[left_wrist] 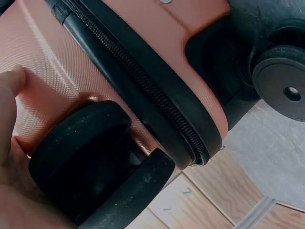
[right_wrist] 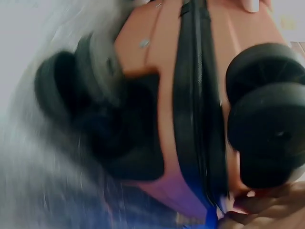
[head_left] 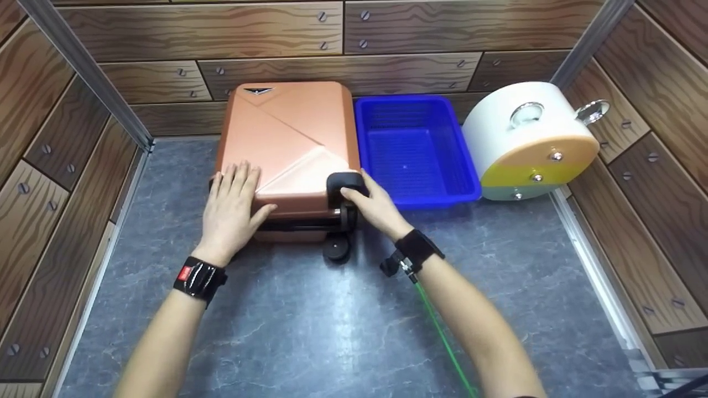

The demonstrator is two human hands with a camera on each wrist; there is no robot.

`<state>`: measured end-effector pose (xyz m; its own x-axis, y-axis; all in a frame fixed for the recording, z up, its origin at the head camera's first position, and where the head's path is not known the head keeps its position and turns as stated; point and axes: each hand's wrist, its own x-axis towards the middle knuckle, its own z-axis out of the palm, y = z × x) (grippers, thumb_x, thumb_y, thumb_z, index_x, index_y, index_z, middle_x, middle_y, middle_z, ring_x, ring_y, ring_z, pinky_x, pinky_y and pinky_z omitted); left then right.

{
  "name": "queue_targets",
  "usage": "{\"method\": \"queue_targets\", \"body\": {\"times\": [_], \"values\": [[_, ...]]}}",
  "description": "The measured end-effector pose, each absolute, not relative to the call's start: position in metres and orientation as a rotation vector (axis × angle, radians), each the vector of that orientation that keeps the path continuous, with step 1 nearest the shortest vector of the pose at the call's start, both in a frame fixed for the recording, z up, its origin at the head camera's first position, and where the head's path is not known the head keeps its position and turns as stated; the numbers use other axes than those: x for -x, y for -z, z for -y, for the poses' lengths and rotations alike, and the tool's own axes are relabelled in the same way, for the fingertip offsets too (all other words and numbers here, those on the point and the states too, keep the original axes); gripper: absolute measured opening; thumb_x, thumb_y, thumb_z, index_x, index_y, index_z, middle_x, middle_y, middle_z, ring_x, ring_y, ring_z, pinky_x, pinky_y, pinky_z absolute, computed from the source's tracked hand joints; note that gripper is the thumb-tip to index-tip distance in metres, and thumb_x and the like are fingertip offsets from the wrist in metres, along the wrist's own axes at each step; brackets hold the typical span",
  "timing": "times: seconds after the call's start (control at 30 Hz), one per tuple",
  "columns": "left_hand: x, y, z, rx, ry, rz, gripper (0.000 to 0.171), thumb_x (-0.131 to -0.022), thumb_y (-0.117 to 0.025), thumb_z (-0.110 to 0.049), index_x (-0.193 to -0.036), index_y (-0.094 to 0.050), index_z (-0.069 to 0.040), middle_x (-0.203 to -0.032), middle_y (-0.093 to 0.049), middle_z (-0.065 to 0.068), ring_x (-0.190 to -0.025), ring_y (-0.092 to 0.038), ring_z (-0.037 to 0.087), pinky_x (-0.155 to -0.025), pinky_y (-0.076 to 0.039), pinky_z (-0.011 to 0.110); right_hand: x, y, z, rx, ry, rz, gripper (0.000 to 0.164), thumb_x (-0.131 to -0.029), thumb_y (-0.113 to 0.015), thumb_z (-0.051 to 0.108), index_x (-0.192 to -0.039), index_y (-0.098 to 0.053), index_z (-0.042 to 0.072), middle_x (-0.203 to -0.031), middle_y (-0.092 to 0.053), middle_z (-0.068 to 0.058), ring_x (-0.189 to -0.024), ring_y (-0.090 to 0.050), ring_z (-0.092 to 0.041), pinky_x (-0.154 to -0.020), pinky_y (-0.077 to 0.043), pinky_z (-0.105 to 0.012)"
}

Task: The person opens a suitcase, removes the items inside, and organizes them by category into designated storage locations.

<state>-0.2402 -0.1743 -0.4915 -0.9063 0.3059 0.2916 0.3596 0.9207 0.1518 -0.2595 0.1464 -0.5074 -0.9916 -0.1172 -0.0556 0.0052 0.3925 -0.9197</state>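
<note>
- Lying on the grey floor [head_left: 310,331], left of centre at the far side, the copper-coloured suitcase [head_left: 293,132] has its wheeled end turned to the near side.
- The left hand [head_left: 229,221] rests on the suitcase's near left corner, its fingers straight and released, flat on the shell, thumb spread to the right.
- The right hand [head_left: 379,207] grasps the suitcase's near right corner, thumb against the black upper wheel [head_left: 344,185], other fingers along the right side.
- A zipper [left_wrist: 143,86] runs between the shell's halves; below it, a lower wheel [head_left: 336,249] shows at the near right.
- Just right of the suitcase sits a blue basket [head_left: 409,160]; farther right, beside it, is a white drum-shaped box [head_left: 498,130] with an orange, yellow and pale green face.
- Wood-patterned walls [head_left: 265,30] stand left, right and far.
</note>
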Motion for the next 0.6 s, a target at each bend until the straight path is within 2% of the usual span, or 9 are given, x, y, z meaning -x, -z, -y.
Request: {"method": "queue_targets", "body": {"times": [0.23, 0.47, 0.6], "values": [[0.24, 0.496, 0.175, 0.506, 0.273, 2.779, 0.083, -0.1, -0.054, -0.058, -0.161, -0.029, -0.007, -0.166, -0.023, 0.019, -0.153, -0.017, 0.039, -0.125, -0.002, 0.05, 0.258, 0.506, -0.139, 0.029, 1.833, -2.437, 0.092, -0.092, -0.071, 0.042, -0.163, -0.024, 0.008, -0.164, -0.033, -0.011, -0.15, -0.029, -0.021, -0.122, -0.021, -0.036], [0.241, 0.496, 0.173, 0.467, 0.284, 2.788, 0.083, -0.101, -0.052, -0.058, -0.162, -0.027, -0.007, -0.167, -0.02, 0.018, -0.154, -0.012, 0.038, -0.125, -0.001, 0.051, 0.258, 0.495, -0.134, -0.042, 2.024, -2.27, 0.091, -0.091, -0.074, 0.034, -0.164, -0.023, 0.015, -0.165, -0.03, -0.01, -0.149, -0.031, -0.018, -0.121, -0.023, -0.031], [0.24, 0.497, 0.171, 0.455, 0.294, 2.779, 0.081, -0.102, -0.052, -0.056, -0.162, -0.027, -0.007, -0.167, -0.019, 0.02, -0.154, -0.011, 0.039, -0.125, -0.003, 0.053, 0.259, 0.485, -0.132, -0.06, 2.131, -2.137, 0.091, -0.091, -0.075, 0.025, -0.164, -0.021, 0.011, -0.166, -0.028, -0.011, -0.149, -0.029, -0.018, -0.121, -0.024, -0.03]]}}
